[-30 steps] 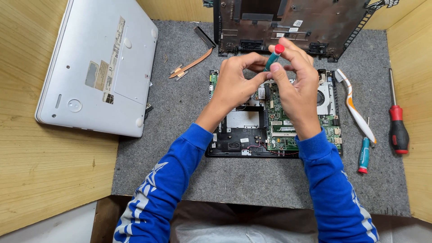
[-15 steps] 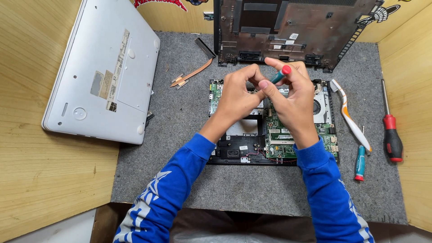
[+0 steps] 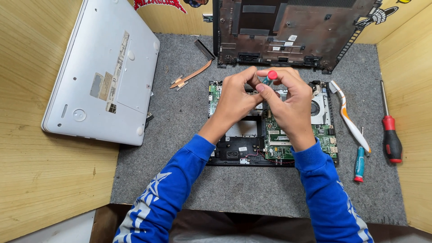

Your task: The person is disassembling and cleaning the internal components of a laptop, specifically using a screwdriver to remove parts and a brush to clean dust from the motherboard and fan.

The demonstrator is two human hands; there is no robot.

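An opened laptop base lies nearest on the grey mat, holding green circuit boards and a fan. Above it, the left hand and right hand pinch a small teal screwdriver.

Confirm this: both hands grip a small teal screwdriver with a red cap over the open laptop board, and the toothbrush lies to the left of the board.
One thing is wrong: the head view shows the toothbrush right of the board, not left. Both hands, left and right, do grip the screwdriver.
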